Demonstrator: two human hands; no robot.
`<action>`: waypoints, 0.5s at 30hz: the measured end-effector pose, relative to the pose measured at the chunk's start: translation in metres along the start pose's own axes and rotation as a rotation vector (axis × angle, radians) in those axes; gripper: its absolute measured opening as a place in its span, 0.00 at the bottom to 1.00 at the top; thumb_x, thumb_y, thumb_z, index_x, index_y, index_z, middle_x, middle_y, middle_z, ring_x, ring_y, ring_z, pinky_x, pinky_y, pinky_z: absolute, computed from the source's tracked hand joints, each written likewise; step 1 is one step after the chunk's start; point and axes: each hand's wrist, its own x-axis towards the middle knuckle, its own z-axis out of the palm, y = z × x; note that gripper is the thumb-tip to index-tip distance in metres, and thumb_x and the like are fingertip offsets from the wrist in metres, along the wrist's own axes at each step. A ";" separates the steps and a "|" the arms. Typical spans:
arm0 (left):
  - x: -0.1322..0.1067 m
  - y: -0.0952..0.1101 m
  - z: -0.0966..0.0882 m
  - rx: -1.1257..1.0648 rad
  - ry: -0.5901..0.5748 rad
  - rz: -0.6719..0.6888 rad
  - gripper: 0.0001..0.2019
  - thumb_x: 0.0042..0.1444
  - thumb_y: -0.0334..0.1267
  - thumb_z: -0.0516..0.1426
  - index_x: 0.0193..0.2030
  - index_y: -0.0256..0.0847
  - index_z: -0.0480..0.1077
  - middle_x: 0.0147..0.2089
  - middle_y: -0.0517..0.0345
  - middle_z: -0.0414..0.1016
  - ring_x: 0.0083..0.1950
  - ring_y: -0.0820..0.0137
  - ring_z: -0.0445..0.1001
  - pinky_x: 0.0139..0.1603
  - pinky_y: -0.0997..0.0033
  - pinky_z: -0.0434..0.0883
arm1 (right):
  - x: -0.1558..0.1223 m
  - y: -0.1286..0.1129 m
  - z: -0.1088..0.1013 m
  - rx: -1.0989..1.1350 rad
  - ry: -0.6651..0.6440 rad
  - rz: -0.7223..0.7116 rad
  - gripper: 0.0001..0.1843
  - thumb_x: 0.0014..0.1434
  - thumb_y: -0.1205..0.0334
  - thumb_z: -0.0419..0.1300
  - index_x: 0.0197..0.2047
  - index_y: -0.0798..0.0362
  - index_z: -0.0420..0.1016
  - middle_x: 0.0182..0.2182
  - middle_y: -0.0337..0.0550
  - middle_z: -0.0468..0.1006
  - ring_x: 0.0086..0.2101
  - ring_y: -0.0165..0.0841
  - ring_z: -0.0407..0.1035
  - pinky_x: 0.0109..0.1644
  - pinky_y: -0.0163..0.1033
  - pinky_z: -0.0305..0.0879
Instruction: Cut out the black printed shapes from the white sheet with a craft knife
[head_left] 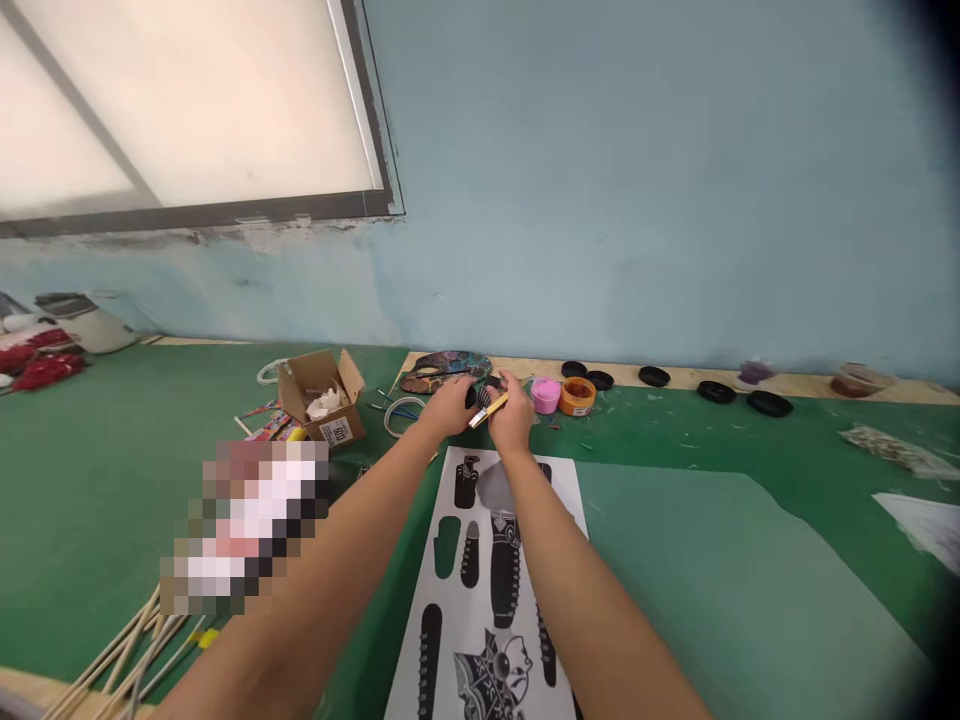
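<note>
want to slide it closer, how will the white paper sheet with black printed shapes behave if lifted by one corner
The white paper sheet lies flat and thin on the green table cover, so it would probably flop when lifted. One shape looks cut out, showing green, so it may tear there. Likely very light.

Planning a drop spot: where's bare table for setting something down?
Free: the pale green sheet right of the printed sheet, below the black lids; also the green mat left of the cardboard box. Crowded: around the palette, paint pots and the right hand holding the brush.
</note>
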 end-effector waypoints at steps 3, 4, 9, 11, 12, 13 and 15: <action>0.003 -0.009 -0.005 -0.026 -0.001 -0.061 0.20 0.55 0.36 0.64 0.54 0.38 0.70 0.52 0.49 0.75 0.54 0.60 0.74 0.56 0.56 0.71 | 0.002 0.001 0.004 -0.035 -0.044 -0.005 0.22 0.65 0.63 0.53 0.60 0.59 0.69 0.50 0.60 0.79 0.49 0.45 0.73 0.55 0.50 0.65; 0.002 -0.011 -0.010 -0.028 0.032 -0.106 0.23 0.54 0.36 0.64 0.56 0.38 0.68 0.53 0.47 0.75 0.55 0.58 0.74 0.57 0.57 0.70 | 0.002 0.001 0.006 -0.046 -0.077 -0.010 0.22 0.65 0.63 0.53 0.60 0.59 0.69 0.49 0.60 0.79 0.49 0.45 0.73 0.55 0.49 0.65; -0.009 -0.018 -0.037 -0.030 0.181 -0.306 0.26 0.57 0.40 0.60 0.61 0.38 0.62 0.56 0.43 0.73 0.56 0.55 0.73 0.56 0.56 0.70 | 0.000 0.000 0.018 -0.121 -0.318 -0.082 0.21 0.60 0.67 0.61 0.57 0.53 0.74 0.46 0.52 0.81 0.47 0.42 0.74 0.52 0.43 0.66; -0.016 -0.018 -0.040 -0.043 0.173 -0.317 0.28 0.55 0.40 0.62 0.61 0.38 0.61 0.55 0.44 0.74 0.55 0.56 0.74 0.55 0.57 0.71 | -0.002 -0.002 0.021 -0.172 -0.387 -0.101 0.21 0.60 0.67 0.62 0.56 0.52 0.75 0.46 0.51 0.81 0.47 0.43 0.73 0.53 0.43 0.65; -0.019 -0.017 -0.040 -0.049 0.162 -0.309 0.28 0.54 0.40 0.63 0.60 0.38 0.62 0.56 0.45 0.74 0.55 0.56 0.74 0.56 0.58 0.71 | -0.002 -0.003 0.021 -0.200 -0.408 -0.105 0.20 0.61 0.67 0.61 0.57 0.52 0.75 0.46 0.52 0.81 0.48 0.43 0.73 0.53 0.44 0.65; -0.021 -0.017 -0.038 -0.055 0.149 -0.294 0.29 0.52 0.39 0.64 0.60 0.38 0.62 0.56 0.45 0.74 0.56 0.57 0.74 0.56 0.58 0.70 | -0.002 -0.005 0.020 -0.230 -0.419 -0.108 0.19 0.63 0.66 0.60 0.57 0.52 0.75 0.46 0.53 0.80 0.48 0.44 0.72 0.53 0.44 0.64; -0.024 -0.015 -0.032 -0.063 0.130 -0.255 0.29 0.51 0.37 0.65 0.60 0.38 0.63 0.57 0.46 0.73 0.58 0.57 0.73 0.58 0.58 0.69 | -0.002 -0.009 0.014 -0.291 -0.420 -0.109 0.19 0.67 0.62 0.55 0.59 0.52 0.73 0.45 0.55 0.79 0.49 0.46 0.70 0.52 0.45 0.62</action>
